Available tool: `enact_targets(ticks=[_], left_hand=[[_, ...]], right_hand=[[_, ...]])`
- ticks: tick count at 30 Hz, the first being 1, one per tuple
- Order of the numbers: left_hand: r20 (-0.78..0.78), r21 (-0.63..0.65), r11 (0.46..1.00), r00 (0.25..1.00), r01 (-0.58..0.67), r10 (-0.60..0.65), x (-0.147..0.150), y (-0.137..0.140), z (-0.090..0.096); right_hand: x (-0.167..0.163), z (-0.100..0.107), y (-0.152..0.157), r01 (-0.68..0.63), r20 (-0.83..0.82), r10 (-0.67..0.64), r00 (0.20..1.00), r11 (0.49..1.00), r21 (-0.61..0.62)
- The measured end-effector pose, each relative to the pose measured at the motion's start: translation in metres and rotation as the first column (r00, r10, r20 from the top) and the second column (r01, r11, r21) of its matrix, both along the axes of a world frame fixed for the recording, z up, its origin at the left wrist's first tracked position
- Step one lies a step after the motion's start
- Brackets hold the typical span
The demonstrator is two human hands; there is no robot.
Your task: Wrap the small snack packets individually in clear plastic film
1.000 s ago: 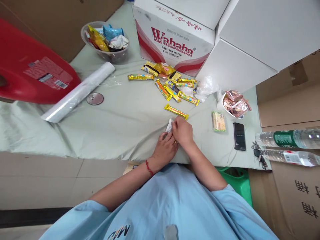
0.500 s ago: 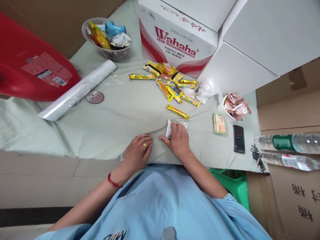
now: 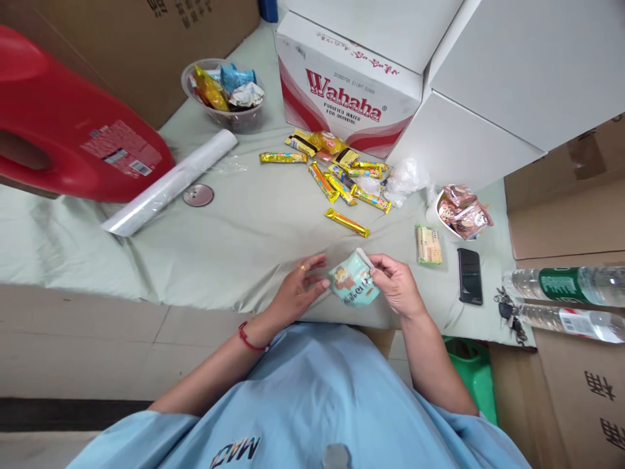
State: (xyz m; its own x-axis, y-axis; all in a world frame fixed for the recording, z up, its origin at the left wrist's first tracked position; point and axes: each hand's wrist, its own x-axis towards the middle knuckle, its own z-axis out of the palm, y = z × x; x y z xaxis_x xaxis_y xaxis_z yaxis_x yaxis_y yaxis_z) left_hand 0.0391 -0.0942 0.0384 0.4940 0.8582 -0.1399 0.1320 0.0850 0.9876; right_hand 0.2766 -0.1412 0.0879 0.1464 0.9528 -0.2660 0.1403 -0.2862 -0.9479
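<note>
Mint-green snack packet [image 3: 352, 281], held over front part of the counter [image 3: 254, 228]

Pinched at the right edge between thumb and fingers of the right hand [image 3: 394, 283], closed there; turned with printed face upward, probably for easier viewing; accompanied at the left edge by the left hand [image 3: 299, 286], half open and with nothing clearly in grasp; impossible to tell whether touching with the thumb; likely placed so near for support; with a yellow-wrapped snack stick [image 3: 346, 223] just beyond.
</note>
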Motion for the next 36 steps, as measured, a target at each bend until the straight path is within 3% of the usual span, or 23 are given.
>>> enact_targets(ticks=[3, 6, 11, 14, 19, 23, 27, 30, 33, 36], left_hand=[[0.193, -0.309, 0.934, 0.973, 0.179, -0.123, 0.018, 0.006, 0.016], [0.179, -0.428, 0.874, 0.97, 0.23, -0.167, 0.032, 0.007, 0.023], [0.033, -0.337, 0.938, 0.997, 0.083, -0.077, 0.047, 0.0, 0.015], [-0.052, -0.229, 0.967, 0.991, 0.11, -0.125, 0.052, -0.004, 0.007], [-0.194, -0.084, 0.995, 0.979, 0.052, -0.067, 0.04, -0.004, -0.003], [-0.377, 0.143, 0.99, 0.925, 0.005, 0.05, 0.006, 0.005, -0.004], [-0.515, 0.424, 0.906, 0.828, 0.018, 0.224, -0.041, 0.012, -0.002], [-0.557, 0.591, 0.806, 0.734, 0.023, 0.388, -0.075, 0.012, -0.006], [-0.581, 0.664, 0.745, 0.673, 0.065, 0.458, -0.098, 0.01, -0.021], [-0.582, 0.711, 0.695, 0.645, 0.109, 0.495, -0.106, 0.006, -0.041]], right_hand=[[0.004, -0.005, -0.007, -0.009, -0.235, -0.009, 0.972, 0.997, -0.077], [0.002, -0.017, -0.012, 0.064, -0.27, -0.081, 0.959, 0.995, -0.074], [-0.003, -0.036, -0.025, 0.117, -0.29, -0.118, 0.95, 0.993, -0.022], [0.008, -0.044, -0.029, 0.102, -0.164, -0.098, 0.982, 0.995, 0.016], [0.086, -0.035, -0.002, 0.189, 0.219, -0.197, 0.956, 0.98, 0.054], [0.145, -0.014, 0.041, 0.058, 0.612, -0.009, 0.791, 0.997, -0.059], [0.15, -0.007, 0.072, -0.047, 0.882, 0.172, 0.438, 0.985, -0.169], [0.141, -0.011, 0.081, -0.06, 0.952, 0.209, 0.224, 0.978, -0.2], [0.139, -0.013, 0.086, -0.071, 0.968, 0.196, 0.158, 0.98, -0.187], [0.145, -0.009, 0.099, -0.068, 0.975, 0.133, 0.178, 0.99, -0.123]])
